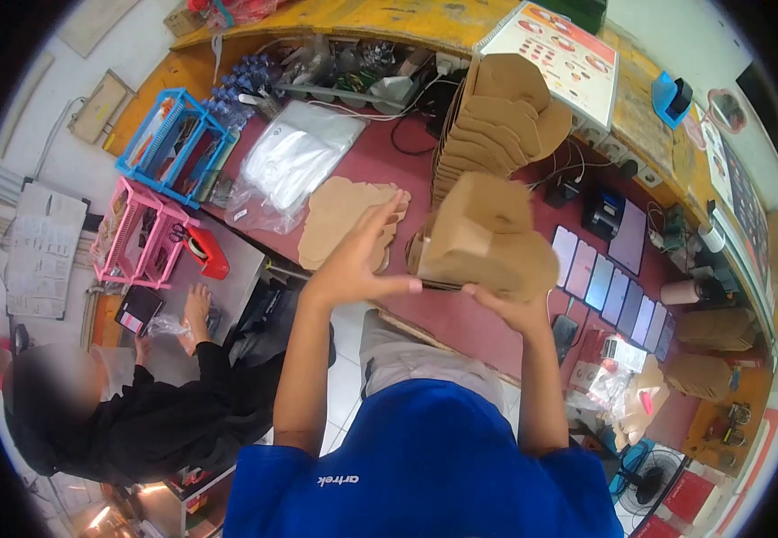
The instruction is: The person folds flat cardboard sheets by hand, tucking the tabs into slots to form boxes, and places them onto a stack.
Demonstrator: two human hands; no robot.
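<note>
My left hand [364, 260] is open, thumb stretched toward the right and fingers pointing up, beside a flat stack of unfolded brown cardboard blanks [346, 208]. A brown cardboard food box [471, 224], partly blurred, stands in front of me with its flaps raised. My right hand [513, 309] grips its near lower edge, the thumb in sight at the front and the other fingers hidden behind the cardboard. Just beyond it, a tall row of nested brown boxes [488, 134] leans back on the red tabletop [425, 309].
Clear plastic bags [304, 148] lie at the back left. Several phones [600, 282] line the right side. Blue [174, 143] and pink [142, 233] baskets stand left, near a red tape dispenser [205, 251]. A co-worker in black [174, 403] handles plastic at the lower left.
</note>
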